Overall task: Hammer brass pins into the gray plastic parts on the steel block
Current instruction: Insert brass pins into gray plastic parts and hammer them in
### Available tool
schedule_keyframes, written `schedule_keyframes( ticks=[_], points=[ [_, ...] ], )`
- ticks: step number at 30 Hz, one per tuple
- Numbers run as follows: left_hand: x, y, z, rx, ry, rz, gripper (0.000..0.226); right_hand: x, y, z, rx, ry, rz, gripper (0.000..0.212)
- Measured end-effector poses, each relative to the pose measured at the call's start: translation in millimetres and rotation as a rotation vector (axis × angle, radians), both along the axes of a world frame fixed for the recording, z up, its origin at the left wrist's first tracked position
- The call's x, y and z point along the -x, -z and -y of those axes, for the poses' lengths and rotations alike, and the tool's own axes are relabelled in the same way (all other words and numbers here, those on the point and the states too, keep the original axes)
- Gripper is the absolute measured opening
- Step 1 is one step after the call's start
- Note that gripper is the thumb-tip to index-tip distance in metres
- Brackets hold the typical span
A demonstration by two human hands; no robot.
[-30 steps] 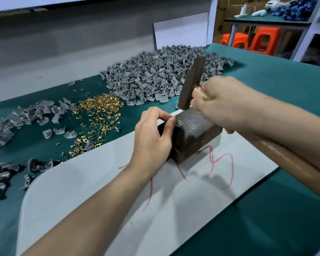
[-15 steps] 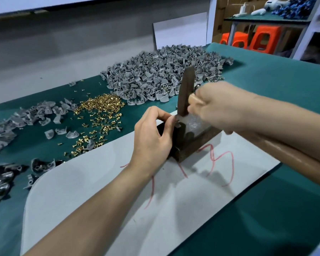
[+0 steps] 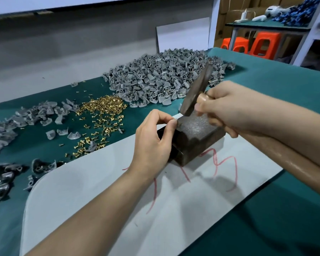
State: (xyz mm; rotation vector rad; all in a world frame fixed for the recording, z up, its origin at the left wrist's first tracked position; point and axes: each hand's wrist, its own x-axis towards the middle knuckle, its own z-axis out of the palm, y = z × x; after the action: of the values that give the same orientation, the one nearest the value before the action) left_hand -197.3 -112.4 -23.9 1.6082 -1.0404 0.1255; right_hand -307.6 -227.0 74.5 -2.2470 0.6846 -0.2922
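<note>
Left hand [image 3: 151, 145] fingers [image 3: 172, 124] hide pinched piece; hammer head [image 3: 197, 92] blurred; handle [image 3: 294, 164] cut by right edge.

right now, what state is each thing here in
steel block, flat on the white sheet
left hand, pinches a small part at the steel block's top edge
right hand, grips the hammer
hammer, tilted, head above the steel block
brass pins, loose on the green cloth
gray plastic parts, piled behind the brass pins

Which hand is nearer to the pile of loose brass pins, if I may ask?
Left. The left hand pinches a small part at the steel block, just right of the brass pins; the right hand grips the hammer over the block, farther right.
</note>
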Motion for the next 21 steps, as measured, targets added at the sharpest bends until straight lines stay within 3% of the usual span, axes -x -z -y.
schedule_keyframes(
  ticks=[5,8,11,16,21],
  points=[
    [1,-1,3,0.103,0.061,-0.045,0.016,2,14,8,-0.32,-0.01,0.094,0.027],
    [-2,2,2,0.07,0.074,0.014,0.009,4,23,10,-0.427,-0.012,0.141,0.027],
    [-4,3,2,0.071,0.1,0.002,0.009,6,31,10,-0.433,-0.019,0.134,0.026],
    [-2,-1,3,0.107,0.14,-0.126,0.036,6,39,7,-0.343,-0.03,0.148,0.023],
    [-3,2,3,0.105,0.094,-0.131,0.015,10,38,6,-0.312,-0.029,0.166,0.023]
  ],
)
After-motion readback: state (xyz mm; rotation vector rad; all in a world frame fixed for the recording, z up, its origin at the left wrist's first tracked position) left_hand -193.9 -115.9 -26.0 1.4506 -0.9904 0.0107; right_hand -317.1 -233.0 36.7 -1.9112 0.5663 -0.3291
